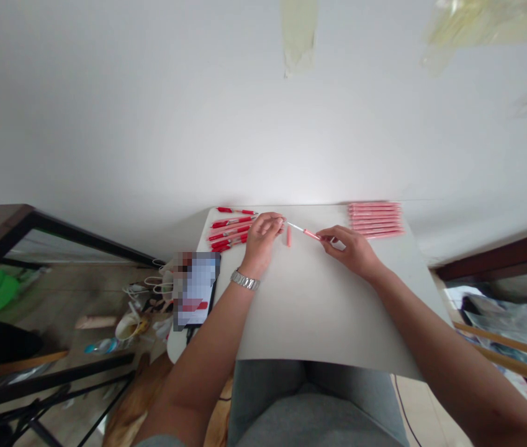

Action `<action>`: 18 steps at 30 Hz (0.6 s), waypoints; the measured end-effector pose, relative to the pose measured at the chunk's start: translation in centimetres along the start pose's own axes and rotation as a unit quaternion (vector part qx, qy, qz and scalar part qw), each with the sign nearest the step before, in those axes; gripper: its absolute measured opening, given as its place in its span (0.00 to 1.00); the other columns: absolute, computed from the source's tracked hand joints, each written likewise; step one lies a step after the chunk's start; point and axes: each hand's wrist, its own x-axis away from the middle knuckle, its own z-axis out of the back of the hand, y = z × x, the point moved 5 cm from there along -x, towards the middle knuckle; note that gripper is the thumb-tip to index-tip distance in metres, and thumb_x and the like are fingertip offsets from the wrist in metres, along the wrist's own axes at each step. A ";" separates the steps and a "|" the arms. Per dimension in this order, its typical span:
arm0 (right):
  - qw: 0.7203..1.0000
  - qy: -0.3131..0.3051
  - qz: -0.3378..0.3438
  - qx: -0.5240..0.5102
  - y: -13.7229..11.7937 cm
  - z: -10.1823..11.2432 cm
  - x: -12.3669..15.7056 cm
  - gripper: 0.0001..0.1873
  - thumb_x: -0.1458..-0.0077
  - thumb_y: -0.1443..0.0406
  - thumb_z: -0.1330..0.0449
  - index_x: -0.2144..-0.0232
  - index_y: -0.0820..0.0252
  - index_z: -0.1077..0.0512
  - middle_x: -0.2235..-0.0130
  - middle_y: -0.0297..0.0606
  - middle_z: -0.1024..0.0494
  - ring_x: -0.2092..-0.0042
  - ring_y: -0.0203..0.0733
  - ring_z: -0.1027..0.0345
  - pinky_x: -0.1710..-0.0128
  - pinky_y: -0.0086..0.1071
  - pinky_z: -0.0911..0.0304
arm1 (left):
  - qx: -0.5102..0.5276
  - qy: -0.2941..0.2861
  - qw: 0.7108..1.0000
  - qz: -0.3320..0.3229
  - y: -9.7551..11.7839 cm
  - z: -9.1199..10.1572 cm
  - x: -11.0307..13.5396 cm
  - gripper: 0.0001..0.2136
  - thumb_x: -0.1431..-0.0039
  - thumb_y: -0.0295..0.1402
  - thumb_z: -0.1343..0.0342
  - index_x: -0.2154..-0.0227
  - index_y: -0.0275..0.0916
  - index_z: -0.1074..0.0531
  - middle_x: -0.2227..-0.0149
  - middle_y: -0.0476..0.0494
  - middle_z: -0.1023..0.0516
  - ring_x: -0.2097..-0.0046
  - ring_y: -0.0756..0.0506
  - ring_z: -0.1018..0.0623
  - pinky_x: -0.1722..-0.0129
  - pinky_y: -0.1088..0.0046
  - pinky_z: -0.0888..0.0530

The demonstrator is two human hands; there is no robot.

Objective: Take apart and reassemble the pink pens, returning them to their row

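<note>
My left hand [263,234] is closed around a red pen part at the far side of a white board [310,310] on my lap. My right hand [349,247] pinches a thin pen refill [304,231], whose other end reaches my left hand's fingers. A small red piece [288,236] lies on the board just under the refill. Several assembled red pens [230,231] lie to the left of my left hand. A row of pink pen barrels [375,218] is laid out at the board's far right.
A phone [197,287] rests at the board's left edge. Cables, a cup [126,326] and clutter lie on the floor to the left, by a dark table frame [58,226]. A white wall stands just behind the board. Wooden rails [505,347] are at the right.
</note>
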 end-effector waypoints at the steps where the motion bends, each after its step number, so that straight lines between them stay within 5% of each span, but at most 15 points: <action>1: 1.000 0.001 0.000 0.000 0.0 0.0 0.0 0.10 0.34 0.65 0.40 0.53 0.53 0.23 0.62 0.36 0.19 0.64 0.39 0.24 0.63 0.32 0.28 | 0.000 0.000 1.000 0.000 0.0 0.0 0.0 0.12 0.42 0.39 0.30 0.59 0.42 0.21 0.56 0.44 0.19 0.56 0.50 0.20 0.54 0.73 0.24; 18: 1.000 -0.008 -0.004 -0.007 0.3 -0.2 0.0 0.10 0.34 0.64 0.41 0.53 0.53 0.23 0.62 0.37 0.18 0.63 0.40 0.24 0.62 0.33 0.27 | -0.023 -0.009 1.000 0.005 0.0 -0.2 0.1 0.13 0.43 0.42 0.30 0.59 0.42 0.21 0.56 0.43 0.18 0.55 0.47 0.19 0.54 0.71 0.23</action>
